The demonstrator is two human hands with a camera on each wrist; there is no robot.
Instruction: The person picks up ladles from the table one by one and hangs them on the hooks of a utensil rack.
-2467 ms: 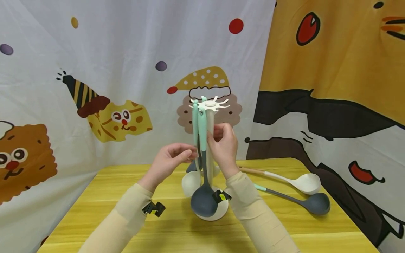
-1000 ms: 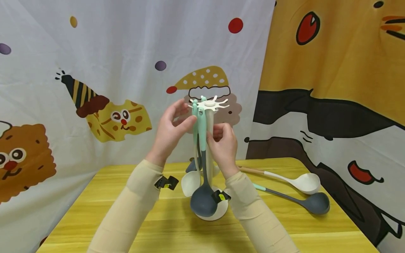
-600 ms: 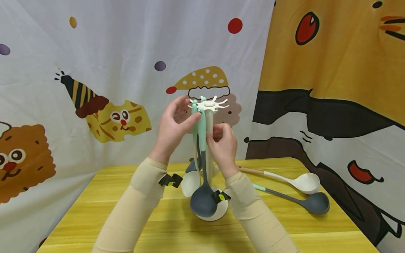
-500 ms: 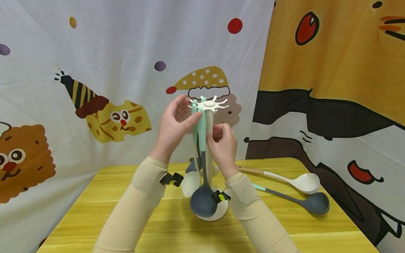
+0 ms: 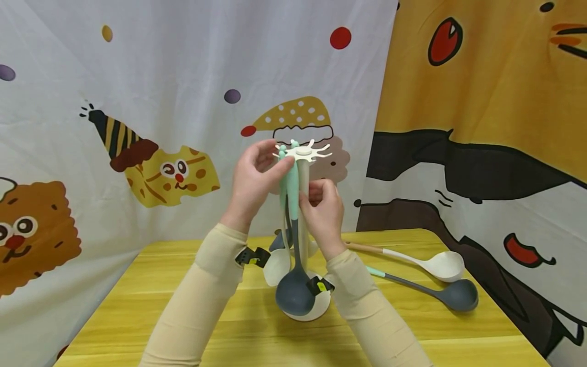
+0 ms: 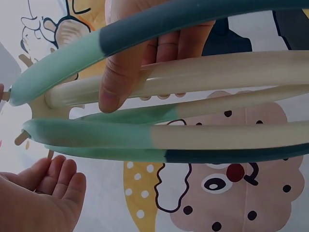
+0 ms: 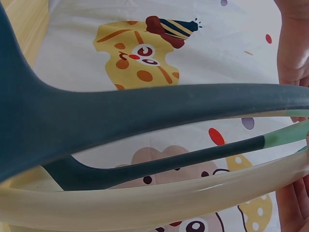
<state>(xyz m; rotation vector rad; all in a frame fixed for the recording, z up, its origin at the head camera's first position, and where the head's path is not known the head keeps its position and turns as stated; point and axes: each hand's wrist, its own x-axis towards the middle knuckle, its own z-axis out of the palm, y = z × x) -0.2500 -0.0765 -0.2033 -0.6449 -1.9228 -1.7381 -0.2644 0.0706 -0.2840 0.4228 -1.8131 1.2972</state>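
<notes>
Right hand (image 5: 323, 211) grips the rack (image 5: 304, 174) round its upright post; left hand (image 5: 253, 179), loosely curved, touches its upper left edge. Right of it, white ladle (image 5: 445, 266) and dark ladle (image 5: 460, 295) reach nearly to the table edge (image 5: 489, 317).

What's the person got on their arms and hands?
The left sleeve and right sleeve are long and plain cream. Over each is strapped a small black gadget with a yellow-green mark. The left hand and right hand wear no gloves.
</notes>
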